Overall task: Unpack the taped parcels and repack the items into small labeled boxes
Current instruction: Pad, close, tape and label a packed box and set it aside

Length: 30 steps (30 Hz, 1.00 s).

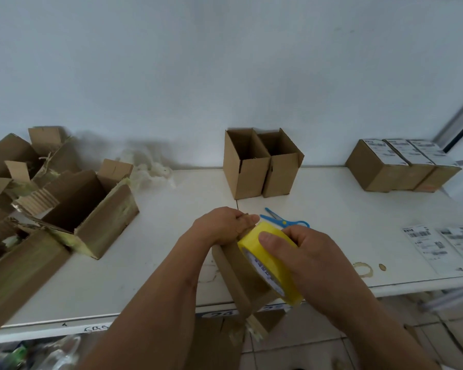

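Gripping the yellow tape roll (269, 259), the right hand (309, 259) presses it on the small box (234, 273) at the table (145, 263) edge; the left hand (222, 225) clasps that box's far end. Beyond the grip lie blue scissors (285, 219).

You have a single view, from the camera worn on your head, looking forward and down across the white surface (332, 236) toward the pale wall (225, 62) behind it. The wide lens bends straight edges near the frame's borders. Your forearms enter from the bottom edge and your hands meet just below the centre, close to the lens: the left hand (222, 225) and the right hand (302, 252) fill much of the lower middle. The surface's near edge runs across the lower part of the frame, with tiled floor (318, 351) showing beneath it. The surface's back edge meets the wall about halfway up. No second view overlaps this one.
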{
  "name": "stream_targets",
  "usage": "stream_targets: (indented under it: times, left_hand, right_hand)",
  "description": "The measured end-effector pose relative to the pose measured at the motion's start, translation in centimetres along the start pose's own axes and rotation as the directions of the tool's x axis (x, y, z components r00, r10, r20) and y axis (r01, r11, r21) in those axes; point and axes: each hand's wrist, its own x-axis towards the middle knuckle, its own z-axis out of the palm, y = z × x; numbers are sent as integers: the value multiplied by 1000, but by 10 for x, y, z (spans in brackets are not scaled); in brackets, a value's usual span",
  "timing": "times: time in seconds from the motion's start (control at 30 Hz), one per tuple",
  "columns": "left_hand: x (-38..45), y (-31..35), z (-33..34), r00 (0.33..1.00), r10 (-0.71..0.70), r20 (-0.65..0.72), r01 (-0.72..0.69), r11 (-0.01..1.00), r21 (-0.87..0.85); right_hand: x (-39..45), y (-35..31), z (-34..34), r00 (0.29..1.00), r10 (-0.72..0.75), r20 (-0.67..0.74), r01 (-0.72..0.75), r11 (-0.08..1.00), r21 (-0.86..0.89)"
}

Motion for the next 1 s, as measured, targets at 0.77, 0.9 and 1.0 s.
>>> stream_targets:
  times: [0.77, 0.9, 1.0]
  left_hand:
    - [-7, 0, -2, 1000, 13, -14, -12, 998, 62]
    - [-13, 6, 4, 964, 68, -256, 28, 934, 356]
    - [-26, 12, 9, 798, 451, -399, -45, 705, 708]
  right_hand:
    - [-40, 44, -9, 968, 185, 170, -185, 983, -16]
    - [-42, 46, -7, 962, 188, 200, -193, 981, 8]
    - [-44, 47, -2, 964, 177, 197, -193, 979, 63]
